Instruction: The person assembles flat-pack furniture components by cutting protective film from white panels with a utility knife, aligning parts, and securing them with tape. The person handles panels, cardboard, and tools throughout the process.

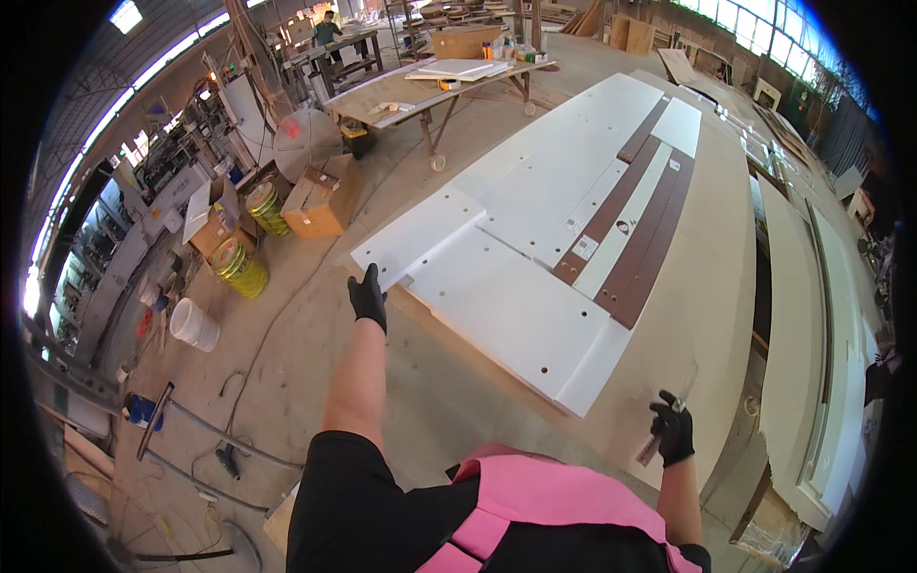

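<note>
My left hand (368, 298), in a black glove, is at the near left corner of a narrow white panel (420, 234), its fingers gripping the edge. This panel lies against a larger white board (511, 301) with small drilled holes. In my right hand (673, 430), also gloved in black, is a slim knife-like tool (650, 449), held beside the boards' near right end. Its thin end points up and away; its exact kind is blurred. Dark brown strips (645, 277) and a pale strip (626, 224) lie on the right part of the white boards.
A large tan sheet (712, 286) lies under the boards. Stacked panels (802, 334) stand to the right. On the left floor are cardboard boxes (323, 199), yellow-green cans (239, 269), a white bucket (194, 325) and cables. A wheeled table (392, 91) stands behind; a person (327, 33) is far back.
</note>
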Demonstrator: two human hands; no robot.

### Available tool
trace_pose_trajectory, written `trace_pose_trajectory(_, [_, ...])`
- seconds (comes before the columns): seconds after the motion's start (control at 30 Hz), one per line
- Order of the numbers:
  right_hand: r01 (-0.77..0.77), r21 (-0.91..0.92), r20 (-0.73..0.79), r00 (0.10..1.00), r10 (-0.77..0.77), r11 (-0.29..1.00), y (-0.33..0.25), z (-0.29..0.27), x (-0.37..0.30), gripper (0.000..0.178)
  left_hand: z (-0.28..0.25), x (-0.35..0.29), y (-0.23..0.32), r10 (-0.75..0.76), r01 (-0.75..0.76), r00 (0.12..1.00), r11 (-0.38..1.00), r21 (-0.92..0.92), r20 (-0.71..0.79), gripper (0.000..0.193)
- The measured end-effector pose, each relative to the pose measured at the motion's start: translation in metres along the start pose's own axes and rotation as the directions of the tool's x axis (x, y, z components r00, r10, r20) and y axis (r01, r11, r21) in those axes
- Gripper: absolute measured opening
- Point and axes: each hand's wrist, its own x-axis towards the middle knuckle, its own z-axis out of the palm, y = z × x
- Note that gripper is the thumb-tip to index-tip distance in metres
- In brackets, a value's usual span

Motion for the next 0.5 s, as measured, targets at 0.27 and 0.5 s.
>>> trace_pose_trajectory(0.27, [0.052,0.036,-0.122,0.991,-0.047,0.998,-0.013,0.000,-0.026,0.047,-0.015,-0.011,0.017,-0.056,0.228,0.859,0.932,-0.282,0.508,0.030])
trace_pose_trajectory(0.5, [0.341,-0.067,0.288,0.906,-0.309,0.938,-0.081,0.108,0.003,0.036,-0.029,-0.077,0.068,0.064,0.115,0.764,0.966,-0.233,0.642,0.034])
